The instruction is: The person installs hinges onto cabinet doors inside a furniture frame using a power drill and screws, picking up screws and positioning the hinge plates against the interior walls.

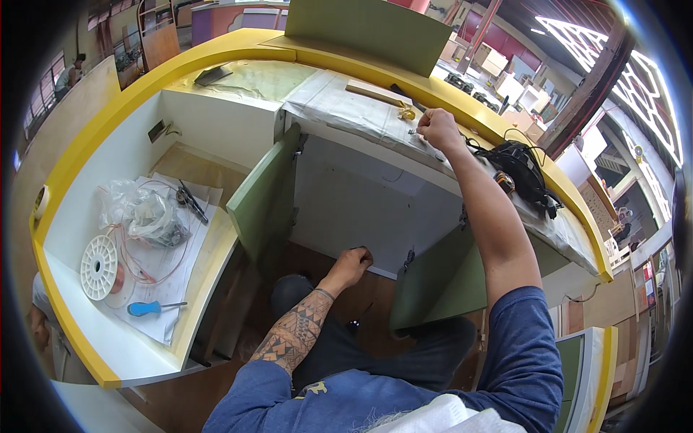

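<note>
My right hand [438,131] reaches up to the covered counter top [339,90], its fingers pinched beside a few small metallic pieces [413,131]. Whatever those fingers hold is too small to name. Lower down, my left hand [348,267] is closed in front of the cabinet opening [368,195], its fingers curled and their contents hidden. Two green cabinet doors stand swung out: the left door [263,195] and the right door [444,281]. Dark metal hinges [409,258] show on the right door's side. A yellow tape measure [406,113] lies near my right hand.
A black bag [516,166] sits right of my right forearm on the counter. In the left compartment lie a blue screwdriver [155,308], a white spool [99,267], a clear plastic bag [148,213] and black pliers-like tool [191,202]. A yellow rim [180,54] curves around everything.
</note>
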Demonstrator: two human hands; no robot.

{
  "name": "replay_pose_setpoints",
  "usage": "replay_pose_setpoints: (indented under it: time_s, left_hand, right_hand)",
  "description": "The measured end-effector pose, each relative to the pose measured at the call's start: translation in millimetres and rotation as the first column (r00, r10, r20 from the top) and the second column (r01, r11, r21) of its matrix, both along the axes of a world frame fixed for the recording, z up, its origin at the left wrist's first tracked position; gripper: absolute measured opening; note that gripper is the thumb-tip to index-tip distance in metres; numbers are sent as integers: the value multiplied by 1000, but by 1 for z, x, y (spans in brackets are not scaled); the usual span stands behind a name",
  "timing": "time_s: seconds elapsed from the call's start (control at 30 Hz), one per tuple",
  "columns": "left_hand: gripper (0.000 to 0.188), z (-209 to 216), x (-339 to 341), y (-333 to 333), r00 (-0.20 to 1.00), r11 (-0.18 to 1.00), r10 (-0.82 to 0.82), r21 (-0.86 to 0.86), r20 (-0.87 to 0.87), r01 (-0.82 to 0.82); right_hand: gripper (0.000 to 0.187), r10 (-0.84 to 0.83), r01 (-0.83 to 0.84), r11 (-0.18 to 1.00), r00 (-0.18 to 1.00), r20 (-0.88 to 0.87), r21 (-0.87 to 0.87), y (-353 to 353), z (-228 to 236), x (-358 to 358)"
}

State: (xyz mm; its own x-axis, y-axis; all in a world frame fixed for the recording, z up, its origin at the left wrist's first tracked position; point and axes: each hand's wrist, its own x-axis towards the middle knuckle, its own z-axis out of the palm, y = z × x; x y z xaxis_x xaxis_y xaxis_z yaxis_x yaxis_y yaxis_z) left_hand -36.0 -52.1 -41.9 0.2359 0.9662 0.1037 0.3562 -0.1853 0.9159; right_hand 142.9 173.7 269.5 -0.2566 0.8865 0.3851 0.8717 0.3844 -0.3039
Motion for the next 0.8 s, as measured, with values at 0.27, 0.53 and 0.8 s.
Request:
replay_pose_setpoints:
  time_s: [0.27,0.53,0.8]
  left_hand:
    - [19,4,-1,-1,1000,1000,-12,0,4,12]
    - [18,6,4,1,999,999,-29,-12,36,29]
    - [17,6,6,1,999,999,-30,28,40,29]
  right_hand:
    - [13,23,-24,1000,995,92,7,19,10,0]
    - [20,55,-62,997,985,161,41,26,11,2]
    - [16,25,-21,999,984,179,-25,19,18,-2]
